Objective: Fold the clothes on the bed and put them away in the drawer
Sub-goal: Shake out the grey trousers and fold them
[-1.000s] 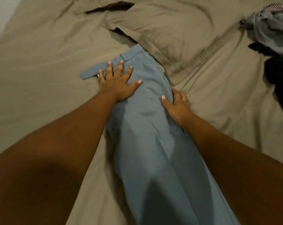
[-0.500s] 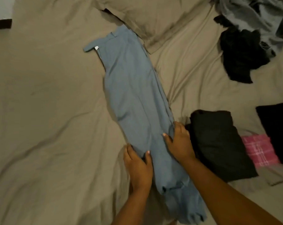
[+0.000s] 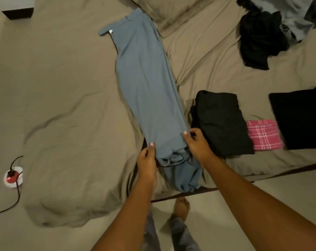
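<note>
Blue-grey trousers (image 3: 146, 87) lie lengthwise on the bed (image 3: 72, 105), folded leg over leg. The waistband is at the far end, touching the pillow (image 3: 171, 13). The hems are at the near edge, bunched and drooping over the side of the mattress.

Both hands are on the lower legs of the trousers, just above the bunched part, one on each side. The left hand (image 3: 147, 163) grips the left edge with its thumb on top of the cloth and its fingers tucked under. The right hand (image 3: 197, 144) pinches the right edge, thumb on top and fingers curled in. Neither hand is released, and both grasp the trousers.

A folded black garment (image 3: 222, 124) sits just beside the right hand, touching or almost touching the trousers' right edge. Next to it is a pink plaid cloth (image 3: 264, 134), then another flat black piece (image 3: 298, 118) partly over the plaid. A loose heap of black and grey clothes (image 3: 262, 33) lies at the far right of the bed, well apart from the hands.

The person stands at the bed's edge, one bare foot (image 3: 180, 205) visible on the floor. A red and white plug socket (image 3: 13, 176) with a black cord lies on the floor at left.
</note>
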Motion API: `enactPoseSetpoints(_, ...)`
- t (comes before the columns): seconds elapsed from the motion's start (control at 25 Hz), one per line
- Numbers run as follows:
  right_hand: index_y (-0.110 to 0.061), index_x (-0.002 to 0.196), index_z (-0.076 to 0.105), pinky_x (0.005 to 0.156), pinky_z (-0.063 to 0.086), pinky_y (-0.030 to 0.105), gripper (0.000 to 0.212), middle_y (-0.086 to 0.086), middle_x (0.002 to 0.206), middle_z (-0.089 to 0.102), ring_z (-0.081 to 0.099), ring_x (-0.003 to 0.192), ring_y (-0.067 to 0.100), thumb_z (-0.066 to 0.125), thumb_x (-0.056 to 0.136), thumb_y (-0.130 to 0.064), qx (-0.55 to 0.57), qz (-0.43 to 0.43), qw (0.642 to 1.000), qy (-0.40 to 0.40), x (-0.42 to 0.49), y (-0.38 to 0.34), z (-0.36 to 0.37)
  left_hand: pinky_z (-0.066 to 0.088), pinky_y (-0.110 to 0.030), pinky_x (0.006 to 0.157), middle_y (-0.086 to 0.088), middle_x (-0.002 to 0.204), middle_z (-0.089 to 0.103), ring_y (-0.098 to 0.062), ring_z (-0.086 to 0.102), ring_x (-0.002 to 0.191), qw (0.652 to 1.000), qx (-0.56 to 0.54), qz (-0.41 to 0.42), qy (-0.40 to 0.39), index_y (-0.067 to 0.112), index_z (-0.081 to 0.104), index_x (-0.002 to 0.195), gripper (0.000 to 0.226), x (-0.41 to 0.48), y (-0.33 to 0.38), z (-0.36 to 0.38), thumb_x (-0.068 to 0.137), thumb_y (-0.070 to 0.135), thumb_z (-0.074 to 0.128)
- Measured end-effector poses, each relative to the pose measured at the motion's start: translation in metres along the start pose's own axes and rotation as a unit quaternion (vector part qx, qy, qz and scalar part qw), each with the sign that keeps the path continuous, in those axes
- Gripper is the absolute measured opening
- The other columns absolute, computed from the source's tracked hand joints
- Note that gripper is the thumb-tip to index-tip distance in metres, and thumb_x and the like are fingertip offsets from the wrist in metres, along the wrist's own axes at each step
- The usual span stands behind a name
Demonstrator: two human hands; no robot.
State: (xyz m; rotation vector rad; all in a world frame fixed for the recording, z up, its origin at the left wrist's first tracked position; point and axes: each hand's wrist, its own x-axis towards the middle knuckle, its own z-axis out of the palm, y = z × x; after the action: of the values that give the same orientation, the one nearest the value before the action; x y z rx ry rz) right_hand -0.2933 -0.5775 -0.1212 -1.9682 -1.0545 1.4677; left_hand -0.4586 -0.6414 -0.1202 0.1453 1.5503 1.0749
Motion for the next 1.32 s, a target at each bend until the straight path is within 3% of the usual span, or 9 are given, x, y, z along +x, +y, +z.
enactPoseSetpoints(0.12, -0.016, 0.132, 0.05, 0.102, 0.049, 0.042, 0.033, 0.006, 0.124, 0.057, 0.058, 0.115, 0.024, 0.053, 0.1, -0.008, -0.03, -0.077, 0.997, 0.007, -0.021, 0.015, -0.006, 0.055, -0.042, 0.092, -0.009, 0.125, 0.07, -0.025, 0.066, 0.114, 0.994, -0.021, -0.045, -0.099, 0.016, 0.059, 0.128, 0.046, -0.012, 0.002, -0.004, 0.089, 0.038, 0.071)
enactPoseSetpoints(0.24, -0.015, 0.121, 0.057, 0.107, 0.046, 0.043, 0.039, 0.01, 0.132, 0.049, 0.052, 0.119, 0.022, 0.061, 0.087, 0.004, -0.126, -0.149, 0.98, 0.025, -0.04, 0.038, -0.006, 0.055, -0.041, 0.096, -0.001, 0.131, 0.065, -0.019, 0.065, 0.118, 0.987, 0.1, 0.039, -0.12, 0.025, 0.047, 0.141, 0.066, -0.01, -0.016, 0.002, 0.085, 0.01, 0.079)
enactPoseSetpoints(0.4, -0.014, 0.092, 0.066, 0.077, 0.049, 0.035, 0.021, 0.008, 0.106, 0.058, 0.055, 0.096, 0.024, 0.081, 0.082, -0.027, -0.26, -0.176, 0.937, 0.154, -0.056, 0.043, 0.009, 0.06, -0.037, 0.08, -0.01, 0.108, 0.073, -0.031, 0.069, 0.102, 0.991, 0.117, 0.068, -0.002, 0.016, 0.066, 0.113, 0.018, -0.016, -0.031, 0.011, 0.099, 0.009, 0.058)
enactPoseSetpoints(0.64, -0.013, 0.086, 0.064, 0.069, 0.044, 0.028, 0.007, 0.003, 0.091, 0.065, 0.06, 0.082, 0.017, 0.071, 0.089, -0.015, -0.143, -0.109, 0.983, 0.03, -0.047, 0.031, 0.028, 0.054, -0.031, 0.069, -0.012, 0.093, 0.072, -0.021, 0.068, 0.078, 0.995, 0.096, 0.016, -0.022, 0.017, 0.068, 0.099, 0.016, -0.024, -0.036, 0.008, 0.102, 0.014, 0.052)
enactPoseSetpoints(0.8, -0.017, 0.068, 0.052, 0.068, 0.041, 0.028, 0.029, -0.003, 0.068, 0.056, 0.052, 0.065, 0.009, 0.064, 0.094, -0.01, -0.091, -0.048, 0.992, -0.074, -0.031, 0.032, 0.025, 0.055, -0.031, 0.072, -0.003, 0.097, 0.074, -0.015, 0.069, 0.081, 0.992, 0.112, -0.013, -0.05, 0.018, 0.068, 0.109, 0.017, -0.018, -0.029, 0.0, 0.103, 0.02, 0.052)
enactPoseSetpoints(0.96, -0.018, 0.082, 0.062, 0.069, 0.047, 0.032, 0.017, 0.002, 0.084, 0.066, 0.06, 0.078, 0.015, 0.063, 0.098, -0.022, -0.136, -0.125, 0.983, 0.008, -0.067, 0.05, 0.011, 0.045, -0.034, 0.06, -0.014, 0.078, 0.062, -0.013, 0.054, 0.058, 0.986, 0.163, 0.029, -0.001, 0.003, 0.063, 0.106, 0.014, -0.02, -0.034, 0.0, 0.101, 0.008, 0.051)
enactPoseSetpoints(1.08, -0.014, 0.087, 0.06, 0.069, 0.047, 0.031, 0.012, 0.002, 0.085, 0.062, 0.057, 0.079, 0.016, 0.061, 0.097, -0.02, -0.195, -0.231, 0.953, 0.015, -0.118, 0.074, 0.01, 0.05, -0.034, 0.067, -0.011, 0.091, 0.058, -0.018, 0.056, 0.071, 0.983, 0.16, 0.018, 0.086, 0.008, 0.043, 0.109, 0.013, -0.041, -0.041, 0.013, 0.1, 0.01, 0.053)
enactPoseSetpoints(1.2, -0.015, 0.09, 0.061, 0.073, 0.051, 0.035, 0.004, 0.0, 0.088, 0.062, 0.056, 0.086, 0.015, 0.064, 0.092, -0.017, -0.226, -0.25, 0.941, -0.027, -0.134, 0.084, 0.008, 0.054, -0.028, 0.076, -0.004, 0.096, 0.062, -0.015, 0.062, 0.083, 0.989, 0.134, 0.049, 0.023, 0.011, 0.048, 0.109, 0.027, -0.069, -0.05, 0.017, 0.1, 0.033, 0.059)
enactPoseSetpoints(1.32, -0.018, 0.1, 0.065, 0.076, 0.052, 0.031, 0.008, -0.004, 0.092, 0.067, 0.06, 0.089, 0.01, 0.063, 0.092, -0.018, -0.193, -0.249, 0.947, -0.064, -0.127, 0.079, 0.001, 0.057, -0.031, 0.077, -0.003, 0.091, 0.066, -0.013, 0.067, 0.083, 0.986, 0.147, 0.068, -0.041, 0.009, 0.056, 0.1, 0.025, -0.074, -0.057, 0.009, 0.095, 0.031, 0.067)
